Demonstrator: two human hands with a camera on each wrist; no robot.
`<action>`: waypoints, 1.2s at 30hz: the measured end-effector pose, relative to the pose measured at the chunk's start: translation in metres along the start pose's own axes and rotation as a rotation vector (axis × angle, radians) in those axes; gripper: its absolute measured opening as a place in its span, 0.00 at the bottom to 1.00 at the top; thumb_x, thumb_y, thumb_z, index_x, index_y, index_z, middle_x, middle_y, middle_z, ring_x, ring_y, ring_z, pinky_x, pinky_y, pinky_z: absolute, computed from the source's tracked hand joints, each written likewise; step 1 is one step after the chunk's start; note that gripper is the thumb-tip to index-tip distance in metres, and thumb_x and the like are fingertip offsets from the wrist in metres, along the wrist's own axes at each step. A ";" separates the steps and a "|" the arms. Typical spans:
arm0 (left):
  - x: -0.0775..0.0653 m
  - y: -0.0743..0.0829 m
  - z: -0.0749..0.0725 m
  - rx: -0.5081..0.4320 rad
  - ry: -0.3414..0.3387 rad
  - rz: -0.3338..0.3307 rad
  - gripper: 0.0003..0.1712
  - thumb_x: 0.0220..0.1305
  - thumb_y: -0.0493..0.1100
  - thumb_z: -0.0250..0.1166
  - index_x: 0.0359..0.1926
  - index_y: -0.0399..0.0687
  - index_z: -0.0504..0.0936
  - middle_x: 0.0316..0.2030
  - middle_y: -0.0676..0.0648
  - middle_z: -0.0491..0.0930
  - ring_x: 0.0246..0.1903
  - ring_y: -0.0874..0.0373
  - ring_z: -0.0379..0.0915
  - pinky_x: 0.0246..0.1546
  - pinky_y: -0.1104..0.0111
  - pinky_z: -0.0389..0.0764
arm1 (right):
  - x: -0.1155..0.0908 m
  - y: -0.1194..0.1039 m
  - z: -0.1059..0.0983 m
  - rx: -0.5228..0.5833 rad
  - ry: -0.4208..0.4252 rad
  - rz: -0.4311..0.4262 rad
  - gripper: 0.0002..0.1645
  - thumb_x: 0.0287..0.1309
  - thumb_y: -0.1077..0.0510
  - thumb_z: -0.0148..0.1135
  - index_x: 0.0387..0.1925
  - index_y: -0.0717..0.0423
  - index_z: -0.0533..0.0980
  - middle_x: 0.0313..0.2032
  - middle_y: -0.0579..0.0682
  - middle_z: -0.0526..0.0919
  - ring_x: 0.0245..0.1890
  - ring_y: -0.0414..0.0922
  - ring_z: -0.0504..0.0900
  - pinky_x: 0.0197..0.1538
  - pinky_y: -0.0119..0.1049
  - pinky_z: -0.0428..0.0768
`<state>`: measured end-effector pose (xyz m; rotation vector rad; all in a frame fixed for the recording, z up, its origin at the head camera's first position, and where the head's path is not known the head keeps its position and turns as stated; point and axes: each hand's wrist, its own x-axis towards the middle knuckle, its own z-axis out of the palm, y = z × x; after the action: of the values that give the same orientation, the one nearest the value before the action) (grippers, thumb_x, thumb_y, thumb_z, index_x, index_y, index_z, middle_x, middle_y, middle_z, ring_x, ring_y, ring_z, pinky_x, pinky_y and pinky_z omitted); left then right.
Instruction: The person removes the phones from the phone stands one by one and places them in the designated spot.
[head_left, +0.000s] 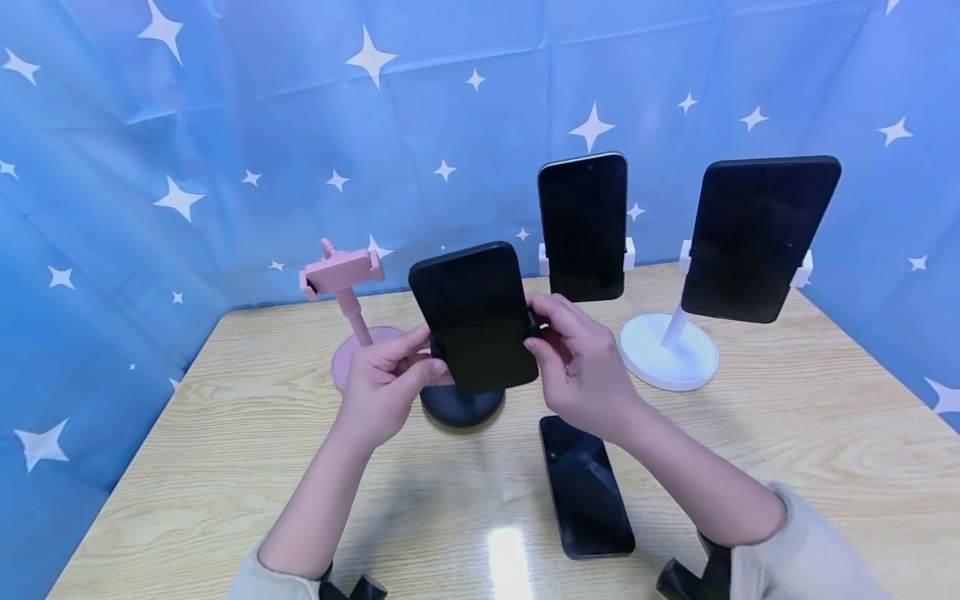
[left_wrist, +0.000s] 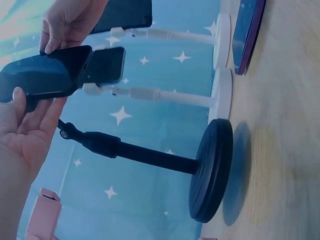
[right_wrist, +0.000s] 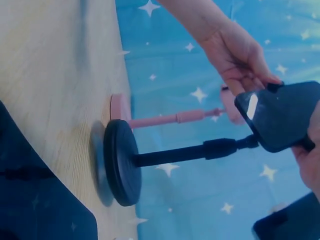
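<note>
Head view: both hands (head_left: 384, 385) (head_left: 587, 362) hold a phone (head_left: 467, 260), its screen (head_left: 482, 325) plain black.

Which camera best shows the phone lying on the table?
The head view: the phone shows nearly whole, one far corner behind the right hand. The left wrist view catches only part, cut off at the top; the right wrist view has a dark portion, cut off at left and bottom.

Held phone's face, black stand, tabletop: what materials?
Phone face: likely glossy glass; bright glare patch.
Black stand: matte plastic or coated metal, can't tell; dull dark surface.
Tabletop: wood or wood-look laminate, semi-gloss; visible grain, reflected light.
</note>
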<state>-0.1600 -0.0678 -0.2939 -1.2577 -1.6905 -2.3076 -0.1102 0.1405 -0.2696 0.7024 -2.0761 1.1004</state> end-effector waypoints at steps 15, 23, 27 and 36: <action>-0.023 0.014 0.013 0.004 -0.076 0.020 0.21 0.55 0.42 0.63 0.51 0.61 0.78 0.32 0.59 0.82 0.29 0.68 0.80 0.34 0.73 0.79 | -0.025 -0.020 -0.014 0.078 -0.032 -0.077 0.17 0.53 0.73 0.57 0.47 0.76 0.70 0.41 0.63 0.77 0.29 0.41 0.76 0.37 0.20 0.76; -0.028 0.012 0.014 0.021 -0.087 0.025 0.21 0.55 0.41 0.63 0.51 0.60 0.78 0.36 0.59 0.82 0.30 0.68 0.80 0.32 0.72 0.80 | -0.032 -0.020 -0.012 0.116 -0.041 -0.056 0.17 0.55 0.71 0.56 0.47 0.76 0.70 0.41 0.64 0.77 0.31 0.40 0.76 0.38 0.21 0.76; -0.029 0.011 0.013 0.017 -0.100 0.044 0.21 0.56 0.40 0.63 0.53 0.58 0.78 0.38 0.58 0.82 0.30 0.68 0.80 0.32 0.72 0.80 | -0.034 -0.021 -0.012 0.128 -0.035 -0.072 0.20 0.61 0.61 0.53 0.47 0.76 0.70 0.42 0.65 0.76 0.32 0.41 0.76 0.40 0.21 0.76; -0.030 0.009 0.011 -0.007 -0.124 0.076 0.22 0.57 0.39 0.62 0.54 0.56 0.77 0.39 0.58 0.82 0.31 0.68 0.80 0.31 0.74 0.79 | -0.036 -0.021 -0.011 0.191 -0.036 -0.034 0.19 0.56 0.69 0.56 0.48 0.76 0.69 0.42 0.65 0.76 0.39 0.37 0.78 0.43 0.24 0.76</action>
<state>-0.1294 -0.0749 -0.3036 -1.4676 -1.6395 -2.2381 -0.0694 0.1448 -0.2826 0.8514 -1.9988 1.2870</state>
